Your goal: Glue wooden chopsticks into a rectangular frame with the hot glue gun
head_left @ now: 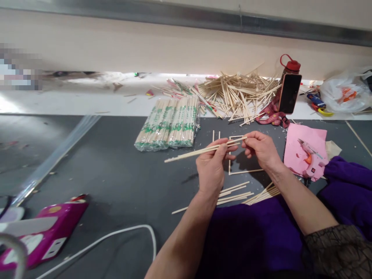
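My left hand is closed around a few thin wooden chopsticks, which point out to the left. My right hand pinches the right end of one of these sticks between thumb and fingers. Beneath the hands, a square frame made of chopsticks lies on the dark grey surface, partly hidden by the hands. Nearer to me, several loose chopsticks lie side by side, and more fan out under my right forearm.
Wrapped chopstick packs lie behind, left of a big heap of loose sticks. A phone leans on a red-capped bottle. At right, a glue gun rests on pink paper. A white cable crosses the lower left.
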`<state>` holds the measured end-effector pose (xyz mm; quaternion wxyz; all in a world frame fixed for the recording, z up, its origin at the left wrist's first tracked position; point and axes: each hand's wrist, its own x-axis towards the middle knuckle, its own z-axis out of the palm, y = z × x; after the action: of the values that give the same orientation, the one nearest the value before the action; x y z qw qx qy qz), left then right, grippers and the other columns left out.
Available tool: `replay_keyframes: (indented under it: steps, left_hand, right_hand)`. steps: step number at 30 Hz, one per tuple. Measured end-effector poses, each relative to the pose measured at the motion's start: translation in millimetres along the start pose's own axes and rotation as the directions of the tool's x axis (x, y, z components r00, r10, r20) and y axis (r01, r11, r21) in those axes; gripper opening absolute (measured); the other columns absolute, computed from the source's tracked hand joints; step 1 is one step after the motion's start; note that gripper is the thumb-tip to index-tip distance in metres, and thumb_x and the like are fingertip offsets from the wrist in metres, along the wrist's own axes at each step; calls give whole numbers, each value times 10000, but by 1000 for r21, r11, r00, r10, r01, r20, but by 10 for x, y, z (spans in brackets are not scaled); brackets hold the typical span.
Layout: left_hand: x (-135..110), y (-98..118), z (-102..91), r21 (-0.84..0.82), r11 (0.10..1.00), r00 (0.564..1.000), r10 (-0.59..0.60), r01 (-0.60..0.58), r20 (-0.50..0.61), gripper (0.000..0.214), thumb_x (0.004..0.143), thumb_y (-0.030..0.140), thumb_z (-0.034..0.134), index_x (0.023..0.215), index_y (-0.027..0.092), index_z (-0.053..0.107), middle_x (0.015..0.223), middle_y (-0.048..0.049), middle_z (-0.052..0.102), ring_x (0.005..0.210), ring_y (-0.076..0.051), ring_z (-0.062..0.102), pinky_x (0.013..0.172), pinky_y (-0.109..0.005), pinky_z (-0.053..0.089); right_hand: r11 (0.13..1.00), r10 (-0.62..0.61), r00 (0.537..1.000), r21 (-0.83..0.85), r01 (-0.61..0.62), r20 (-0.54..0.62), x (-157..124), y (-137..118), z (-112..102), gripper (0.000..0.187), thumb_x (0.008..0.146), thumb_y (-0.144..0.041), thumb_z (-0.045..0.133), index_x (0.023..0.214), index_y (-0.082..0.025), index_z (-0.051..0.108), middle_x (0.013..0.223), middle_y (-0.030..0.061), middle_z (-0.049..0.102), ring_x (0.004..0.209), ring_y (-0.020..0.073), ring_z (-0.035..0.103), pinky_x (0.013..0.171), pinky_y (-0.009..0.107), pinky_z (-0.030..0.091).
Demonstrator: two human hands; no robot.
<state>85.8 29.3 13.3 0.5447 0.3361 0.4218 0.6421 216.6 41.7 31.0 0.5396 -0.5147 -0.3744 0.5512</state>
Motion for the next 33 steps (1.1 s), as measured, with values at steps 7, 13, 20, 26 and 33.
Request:
replay_keyframes:
  steps: [7,13,20,26,33]
  left_hand:
    - [58,29,-21,-116,943,950,-308,313,52,164,762,263,713,834,136,638,748,-40,726,635,-125,698,488,-159,532]
    - [42,8,0,-68,904,904,-415,422,102,149,819,262,664,846,120,628,788,-87,737,647,-141,701,517,-187,554]
    - [53,-24,-14,-44,902,900,-422,429,115,145,814,246,664,875,120,630,780,-84,735,598,-130,685,471,-175,533]
    - [41,-31,-17,-20,910,905,-409,414,121,153,819,244,655,884,107,631,770,-89,732,592,-121,680,464,-162,522]
    - [100,4,-70,-135,879,888,-443,457,121,88,859,189,580,836,113,619,693,-58,711,545,-112,665,433,-151,495]
  right_hand:
    - [511,-515,857,-806,300,-7,274,-629,-797,135,753,-253,586,812,-201,695,703,12,667,584,136,591,615,290,452]
    - [41,-505,860,-997,-58,-71,728,-804,-1819,91,692,-149,633,733,-157,714,892,138,667,673,172,540,616,321,342]
    - [53,-616,775,-989,-136,-140,683,-756,-2019,155,772,-123,545,732,-170,687,705,130,618,690,208,568,662,346,359]
    - [375,-507,859,-880,292,69,233,-640,-932,180,783,-219,561,857,-223,725,826,50,694,706,192,610,661,319,441]
    - [731,-231,865,-507,456,446,-228,-152,-200,141,796,-213,605,860,-236,729,810,-1,689,726,141,605,658,261,431]
